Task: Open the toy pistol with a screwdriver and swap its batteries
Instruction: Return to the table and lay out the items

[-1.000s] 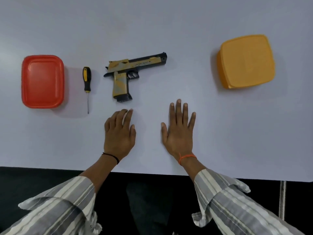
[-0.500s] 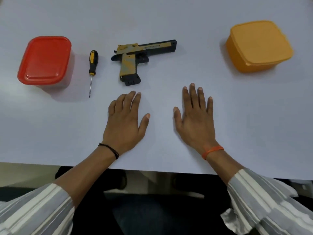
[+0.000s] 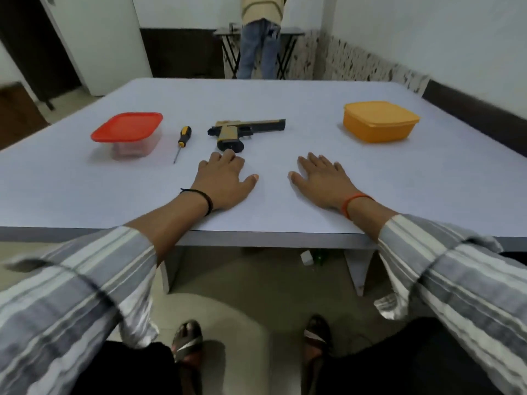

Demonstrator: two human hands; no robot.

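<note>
Wide pale-grey flat counter, bearing everything. Landmark: the tan-and-black plastic toy pistol, lying on its side near the counter's middle, barrel pointing right, grip toward the near edge.

Well to the right of the pistol, an orange squarish plastic box with its lid on. Well to the left of the pistol, a clear plastic box under a red lid; contents not discernible. Whether either holds fresh batteries: cannot tell.

Near side of the pistol, left hand flat on the counter, palm down, fingers straight and relaxed, grasping nothing; fingertips at or just short of the pistol's grip base, contact not certain. Right hand likewise flat and released, palm down, below and to the right of the pistol, clear of it.

Just left of the pistol, between it and the red-lidded box, a slim screwdriver with a yellow-and-black handle, shaft pointing toward the near edge, untouched.

Judged progress: none yet. Pistol closed, no screw out, no cover off, no batteries in sight. Left to do: take up the screwdriver, steady the pistol, undo the cover, swap the batteries, close again.
</note>
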